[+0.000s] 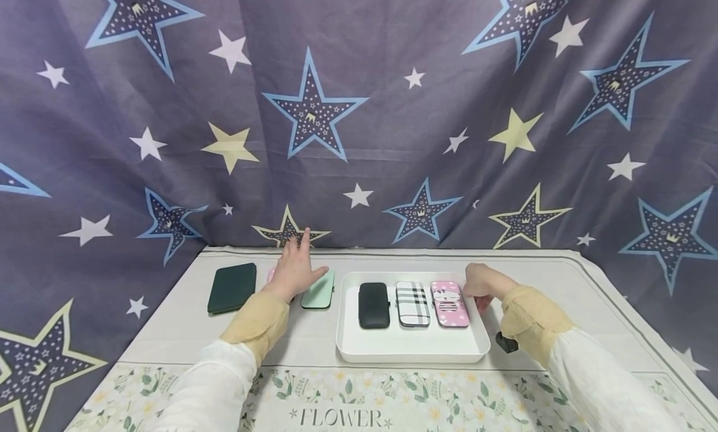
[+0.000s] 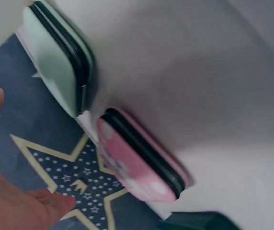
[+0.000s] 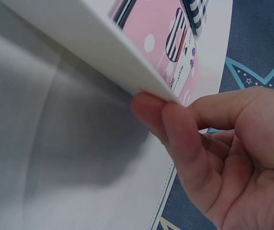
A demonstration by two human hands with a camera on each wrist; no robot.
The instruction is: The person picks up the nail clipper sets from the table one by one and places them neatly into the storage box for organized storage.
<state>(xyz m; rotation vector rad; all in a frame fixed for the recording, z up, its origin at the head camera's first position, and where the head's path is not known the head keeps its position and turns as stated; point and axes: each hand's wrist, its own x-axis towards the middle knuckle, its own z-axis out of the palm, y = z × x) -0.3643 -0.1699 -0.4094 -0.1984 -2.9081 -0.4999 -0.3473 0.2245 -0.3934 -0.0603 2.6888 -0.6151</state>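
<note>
White sleeves (image 1: 204,388) come nearest, flanking the tray (image 1: 412,350) on the surface (image 1: 392,262). The right hand (image 1: 483,283) has its grip pinched on the tray's right rim; the left hand (image 1: 296,268), grip wide and holding nothing, hangs over the mint case (image 1: 320,295) and pink case (image 2: 139,153) left of the tray. Lifting or tugging that rim could set the tray's black case (image 1: 374,305), plaid case (image 1: 412,304) and cat case (image 1: 450,304) sliding; a low left hand might nudge the mint case askew. The tray's long axis runs left to right; its cases, like the mint one, point lengthwise away from the person.
</note>
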